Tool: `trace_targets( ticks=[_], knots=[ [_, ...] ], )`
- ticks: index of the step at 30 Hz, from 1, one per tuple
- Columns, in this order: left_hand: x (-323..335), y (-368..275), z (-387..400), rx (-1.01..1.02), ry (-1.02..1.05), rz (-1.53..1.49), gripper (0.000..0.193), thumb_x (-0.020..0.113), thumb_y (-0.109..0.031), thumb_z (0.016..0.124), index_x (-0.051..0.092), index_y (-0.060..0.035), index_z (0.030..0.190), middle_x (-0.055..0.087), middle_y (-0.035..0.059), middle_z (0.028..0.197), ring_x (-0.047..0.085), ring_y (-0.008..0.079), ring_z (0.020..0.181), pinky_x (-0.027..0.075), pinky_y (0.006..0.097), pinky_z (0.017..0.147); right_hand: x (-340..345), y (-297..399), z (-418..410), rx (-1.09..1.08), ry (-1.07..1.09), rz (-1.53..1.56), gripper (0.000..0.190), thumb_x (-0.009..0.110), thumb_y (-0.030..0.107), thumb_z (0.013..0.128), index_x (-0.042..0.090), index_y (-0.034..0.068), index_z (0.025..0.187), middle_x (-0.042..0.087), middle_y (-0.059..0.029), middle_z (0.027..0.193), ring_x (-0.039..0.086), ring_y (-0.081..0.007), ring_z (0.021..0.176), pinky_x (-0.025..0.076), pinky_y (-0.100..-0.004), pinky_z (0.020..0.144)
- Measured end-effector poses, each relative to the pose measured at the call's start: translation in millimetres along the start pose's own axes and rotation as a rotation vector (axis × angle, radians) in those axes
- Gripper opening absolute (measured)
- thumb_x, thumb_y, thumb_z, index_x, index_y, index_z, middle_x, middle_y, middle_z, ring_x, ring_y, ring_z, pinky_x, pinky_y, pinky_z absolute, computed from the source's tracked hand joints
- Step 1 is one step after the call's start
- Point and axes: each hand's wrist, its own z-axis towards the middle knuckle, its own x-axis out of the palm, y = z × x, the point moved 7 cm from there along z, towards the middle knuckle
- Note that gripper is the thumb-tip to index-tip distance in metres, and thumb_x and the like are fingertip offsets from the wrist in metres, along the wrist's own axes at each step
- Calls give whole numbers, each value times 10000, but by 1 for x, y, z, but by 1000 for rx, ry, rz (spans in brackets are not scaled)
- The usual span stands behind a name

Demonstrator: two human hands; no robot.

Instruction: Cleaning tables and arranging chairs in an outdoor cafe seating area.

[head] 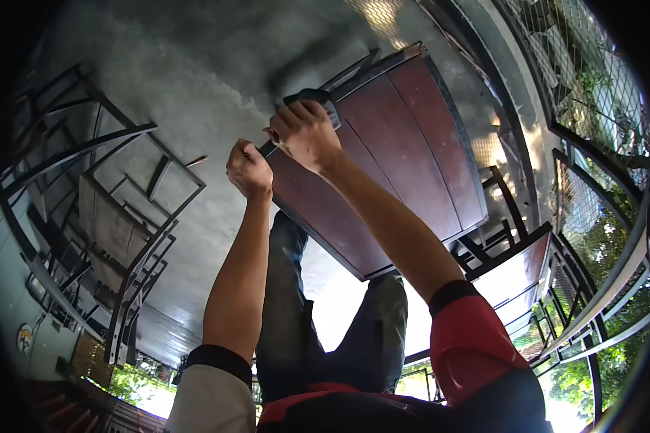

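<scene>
A dark, bulky object [333,111], too shadowed to name surely, shows beyond the knuckles of my right hand [306,135], whose fingers are curled on it. That hand is over the dark-framed edge of a reddish-brown panelled tabletop [406,157]. Left of it, my left hand [249,169] is curled into a fist close beside the same edge. Whatever lies inside the left fist is hidden. The tabletop slants across the view before my knees, with thin seams between its panels and a dark metal frame [317,235] around it.
Dark metal frames [141,130] with a greyish panel [111,216] are stacked at left on the concrete floor [195,92]. A small stick-like thing [197,161] lies near them. Another framed table [514,265] stands at lower right, near wire mesh [590,70] and railings.
</scene>
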Motion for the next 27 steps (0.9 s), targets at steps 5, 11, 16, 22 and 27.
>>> trace_targets(
  ticks=[5,11,16,22,27],
  knots=[
    [-5,2,3,49,-33,97,345,357,-264,908,571,-33,766,595,206,761,554,438,693,432,506,605,-27,-24,-15,-73,-59,-76,168,592,243,808,582,112,913,575,-37,945,548,-215,962,413,-335,851],
    [4,-7,0,47,-29,54,350,336,-265,907,532,-33,733,577,203,736,544,438,679,411,512,593,-68,-165,-124,399,-372,448,471,501,225,845,459,111,1300,424,-126,1375,373,-340,1281,258,-463,1078],
    [-5,-7,3,105,-53,93,323,349,-239,902,527,-25,738,570,208,736,535,439,668,406,507,590,-132,-168,-91,380,-279,-297,507,613,148,793,467,118,1279,527,-99,1200,524,-288,1060,419,-397,902],
    [-6,1,3,-9,-62,95,425,345,-291,928,555,36,756,573,273,757,529,469,688,413,508,631,-143,-191,-48,735,-292,-113,171,519,231,878,599,82,906,635,-218,901,620,-392,786,471,-487,647],
    [-9,20,15,-3,-60,208,543,290,-343,945,611,89,873,606,311,911,556,495,887,428,532,807,-156,-190,-109,782,-281,-82,215,554,288,886,578,75,887,637,-199,789,604,-416,698,463,-497,605]
  ],
)
